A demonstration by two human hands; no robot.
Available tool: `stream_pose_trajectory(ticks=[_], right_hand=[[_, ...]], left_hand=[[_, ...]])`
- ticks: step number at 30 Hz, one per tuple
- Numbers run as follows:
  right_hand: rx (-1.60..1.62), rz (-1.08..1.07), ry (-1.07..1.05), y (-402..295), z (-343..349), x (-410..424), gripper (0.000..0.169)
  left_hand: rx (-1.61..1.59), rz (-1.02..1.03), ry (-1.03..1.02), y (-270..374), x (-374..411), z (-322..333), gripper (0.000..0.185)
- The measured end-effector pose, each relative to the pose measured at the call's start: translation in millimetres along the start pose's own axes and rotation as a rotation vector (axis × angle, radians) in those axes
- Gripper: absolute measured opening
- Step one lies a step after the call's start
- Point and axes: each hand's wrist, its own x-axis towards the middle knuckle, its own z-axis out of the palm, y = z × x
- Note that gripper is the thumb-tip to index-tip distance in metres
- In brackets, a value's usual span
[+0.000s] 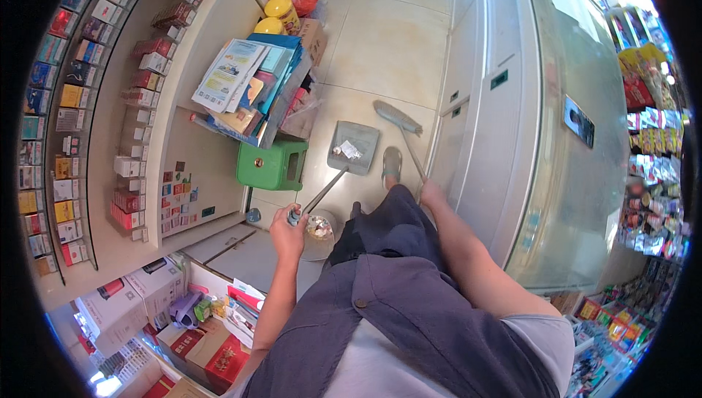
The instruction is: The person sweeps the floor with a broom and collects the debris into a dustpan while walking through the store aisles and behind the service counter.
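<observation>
My left hand (288, 233) grips the upper end of the handle of a grey dustpan (359, 132). The pan rests on the tiled floor with crumpled white paper scraps (348, 149) in it. In my right hand (433, 194) is the stick of a broom (397, 117), whose grey bristle head lies on the tiles to the right of the pan and just beyond my shoe (391, 163). Below my left hand stands a round waste bin (324, 245), partly hidden by hand and clothing, with mixed litter inside.
A green plastic stool (269, 165) stands left of the dustpan, beside a stack of papers and folders (247, 88). White cabinets (466, 134) line the right, under a glass counter (570, 189) bearing a phone (579, 122). Shelves of small boxes (71, 96) run along the left.
</observation>
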Motion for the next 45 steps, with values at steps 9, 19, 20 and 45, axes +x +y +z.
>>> stream_pose_trajectory(ticks=[9, 19, 20, 45], right_hand=[[0.004, 0.028, 0.193, -78.0, -129.5, 221.4, 0.029], [-0.056, -0.116, -0.178, -91.0, -333.0, 333.3, 0.017], [0.12, -0.041, -0.188, -101.3, -343.7, 312.9, 0.016], [-0.456, -0.259, 0.298, -144.8, -394.5, 405.0, 0.023]], left_hand=[[0.025, -0.132, -0.026, 68.6, 77.7, 28.7, 0.029], [-0.001, -0.244, -0.028, 135.7, 135.3, 52.7, 0.029], [0.002, -0.259, -0.026, 137.2, 135.6, 52.8, 0.028], [0.068, -0.367, -0.033, 154.2, 125.2, 42.4, 0.027]])
